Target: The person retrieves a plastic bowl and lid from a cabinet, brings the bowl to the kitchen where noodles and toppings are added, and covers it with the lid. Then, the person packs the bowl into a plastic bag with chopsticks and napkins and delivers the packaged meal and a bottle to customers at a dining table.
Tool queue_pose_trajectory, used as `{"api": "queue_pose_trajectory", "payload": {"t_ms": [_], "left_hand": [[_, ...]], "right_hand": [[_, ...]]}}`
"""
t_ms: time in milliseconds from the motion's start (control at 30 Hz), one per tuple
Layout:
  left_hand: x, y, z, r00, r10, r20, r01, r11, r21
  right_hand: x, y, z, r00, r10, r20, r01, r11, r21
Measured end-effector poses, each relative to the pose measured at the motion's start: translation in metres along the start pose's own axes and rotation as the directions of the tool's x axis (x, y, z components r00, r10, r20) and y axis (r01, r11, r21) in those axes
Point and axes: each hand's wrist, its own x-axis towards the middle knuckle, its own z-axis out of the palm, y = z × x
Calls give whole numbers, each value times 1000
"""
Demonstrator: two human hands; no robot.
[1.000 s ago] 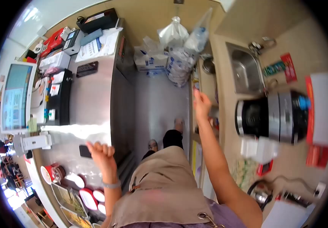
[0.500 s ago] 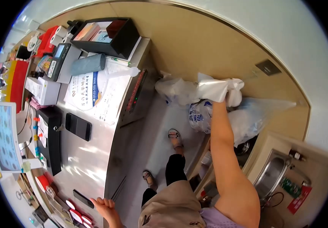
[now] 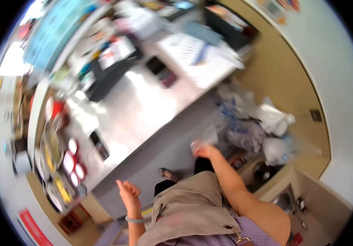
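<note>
My right hand is blurred, low over the floor beside the counter, its fingers closed on a thin, whitish translucent plastic bag. White plastic bags hang on the tan wall beyond it, with filled bags below. My left hand is in front of the counter's near edge, fingers curled, with nothing visible in it. Closest to it on the countertop lies a dark, phone-like device. A black phone rests farther back.
The steel counter bears papers, a black box and a monitor. Red-rimmed round containers and trays of yellow food line its left end. A sink sits at the lower right.
My right hand has left the hanging white bags and come back toward my body with a thin bag. My left hand has moved off the counter's edge. The view has turned.
</note>
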Motion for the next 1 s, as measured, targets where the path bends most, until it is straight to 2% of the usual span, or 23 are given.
{"api": "queue_pose_trajectory", "payload": {"t_ms": [33, 67, 100, 133, 167, 200, 267, 300, 367, 400, 433, 467, 500, 533, 600, 733, 800, 833, 867, 900, 933, 967, 1000], "left_hand": [[-2, -8, -35, 997, -29, -66, 27, 999, -31], [-8, -17, -73, 977, -64, -203, 71, 997, 27], [-14, -32, -120, 981, -57, -187, 60, 998, 11], [-29, -40, -157, 973, -51, -226, 44, 998, -39], [-40, -44, -190, 964, -41, -262, 18, 996, -90], [-50, -43, -231, 944, 0, -331, -57, 985, -162], [-82, -55, -298, 948, 52, -315, -148, 946, -289], [-101, -54, -323, 917, 55, -395, -204, 915, -347], [-124, -36, -369, 884, 185, -429, -360, 855, -374], [-132, -44, -400, 887, 192, -420, -377, 826, -418], [-138, -46, -422, 858, 187, -479, -420, 793, -442], [-141, -47, -447, 836, 262, -482, -491, 749, -444], [-146, -43, -466, 811, 327, -485, -550, 710, -440], [-148, -49, -487, 784, 306, -541, -577, 681, -451], [-146, -59, -540, 739, 341, -581, -602, 723, -340], [-134, -39, -645, 693, 287, -662, -594, 747, -298], [-121, -16, -705, 640, 372, -673, -738, 543, -401], [-116, -15, -733, 635, 360, -684, -739, 540, -403], [-111, -14, -764, 734, 282, -619, -675, 407, -616], [-104, -6, -804, 808, 247, -534, -586, 251, -771], [-99, 0, -835, 821, 129, -556, -567, 300, -767], [-97, 3, -868, 823, 110, -557, -562, 297, -772], [-98, 5, -902, 824, 99, -557, -559, 301, -773]], "right_hand": [[33, 43, 6, 890, 281, 358, -192, 945, -264], [30, 103, 59, 982, 183, -36, -159, 723, -673], [42, 155, 84, 941, 333, 56, -54, 312, -949], [53, 207, 108, 866, 477, 150, 370, -411, -833], [64, 259, 132, 764, 600, 235, 632, -626, -458], [74, 311, 144, 720, 643, 261, 692, -641, -332], [92, 405, 153, 711, 661, 240, 689, -586, -426], [98, 449, 154, 704, 681, 205, 678, -558, -478], [108, 529, 156, 670, 734, 112, 653, -512, -558], [113, 566, 156, 643, 764, 56, 644, -500, -578], [117, 600, 155, 615, 789, 7, 633, -488, -602], [124, 633, 153, 582, 811, -55, 619, -487, -616], [130, 664, 154, 551, 826, -121, 595, -491, -636], [136, 691, 151, 527, 829, -190, 557, -506, -659], [154, 744, 146, 475, 818, -325, 460, -545, -701], [207, 833, 139, 400, 744, -534, 231, -646, -727], [243, 883, 137, 376, 712, -594, 168, -682, -712], [260, 908, 138, 371, 697, -614, 154, -698, -699], [276, 938, 140, 360, 697, -620, 189, -705, -684], [291, 973, 143, 337, 724, -602, 299, -688, -661], [297, 1013, 154, 261, 805, -532, 585, -570, -576], [304, 1053, 166, 181, 873, -453, 811, -393, -433], [311, 1092, 178, 141, 862, -486, 717, -427, -550]]}}
